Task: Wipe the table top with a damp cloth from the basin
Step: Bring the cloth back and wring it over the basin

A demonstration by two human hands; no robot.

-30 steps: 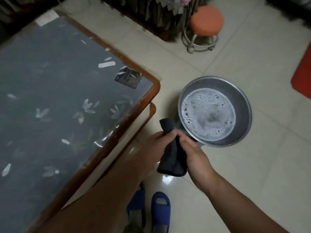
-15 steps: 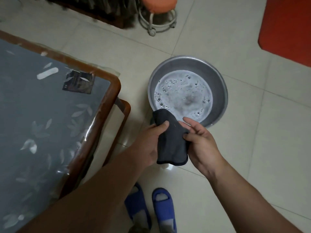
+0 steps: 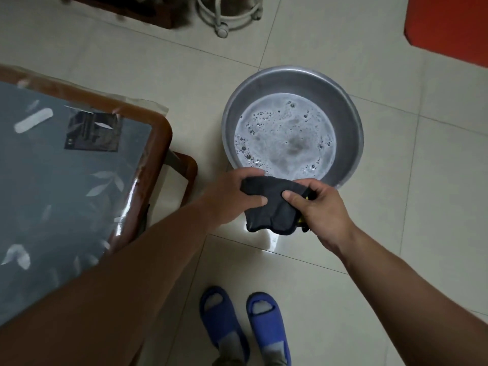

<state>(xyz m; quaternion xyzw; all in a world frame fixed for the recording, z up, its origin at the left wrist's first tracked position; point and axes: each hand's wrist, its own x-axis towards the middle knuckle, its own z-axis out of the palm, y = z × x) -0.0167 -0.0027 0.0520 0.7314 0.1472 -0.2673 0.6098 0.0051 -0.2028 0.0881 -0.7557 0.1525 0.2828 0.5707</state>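
Note:
A dark cloth [image 3: 269,210] hangs folded between both hands, just in front of the near rim of the basin. My left hand [image 3: 227,196] grips its left side and my right hand [image 3: 319,207] pinches its right side. The round metal basin [image 3: 346,107] stands on the tiled floor and holds soapy water with bubbles. The table [image 3: 158,143] with a brown wooden frame and a grey leaf-patterned top under clear plastic fills the left side. A dark card [image 3: 92,133] lies near its corner.
A stool's wheeled metal base [image 3: 227,14] stands at the top middle. A red mat [image 3: 449,25] lies at the top right. My feet in blue slippers [image 3: 245,326] stand on the tiles below the hands. A lower wooden shelf corner [image 3: 188,170] juts out beside the table.
The view has tilted down and right, so the table slid left. The cloth went from hanging upright to bunched sideways between both hands, near the basin's front rim.

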